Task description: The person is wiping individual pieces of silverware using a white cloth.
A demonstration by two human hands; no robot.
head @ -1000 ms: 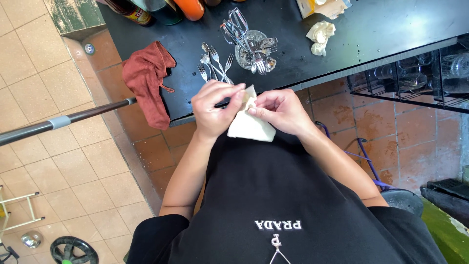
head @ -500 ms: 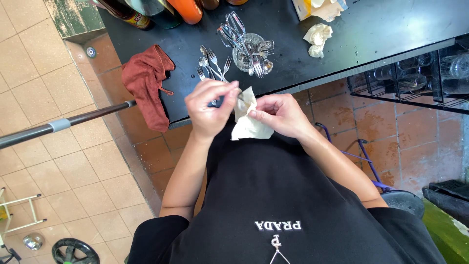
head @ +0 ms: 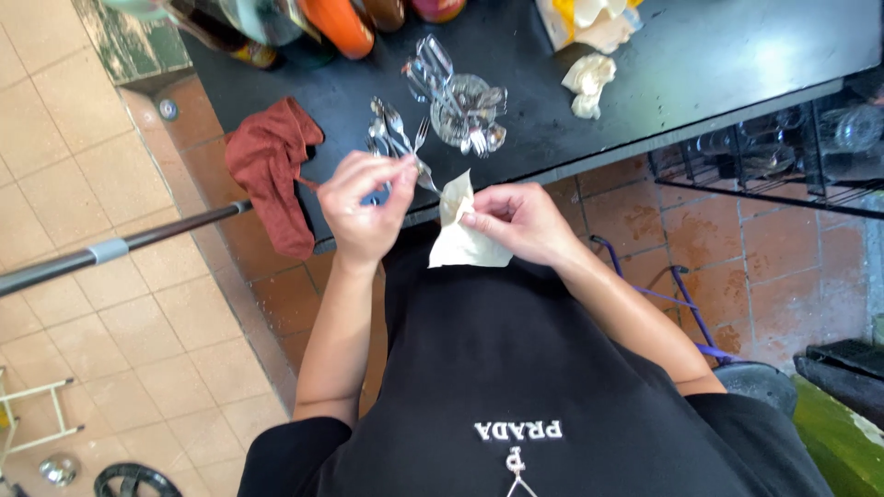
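Observation:
My left hand (head: 364, 207) pinches a metal piece of cutlery (head: 421, 173) by its handle, just in front of the black table's edge (head: 552, 170). My right hand (head: 520, 221) grips a white paper napkin (head: 463, 237), whose upper corner stands up beside the utensil. Both hands hover close together over my black shirt. Loose forks and spoons (head: 391, 133) lie on the table right behind my left hand. A clear glass (head: 465, 106) holding more cutlery stands just past them.
A rust-red cloth (head: 272, 170) hangs over the table's left edge. A crumpled tissue (head: 587, 85) and several bottles (head: 341, 23) sit farther back. A metal pole (head: 120, 244) crosses at left, and a black wire rack with glassware (head: 783, 156) is at right.
My hands have drawn slightly apart. The utensil now shows outside the napkin, which has unfolded and stands more upright in my right hand.

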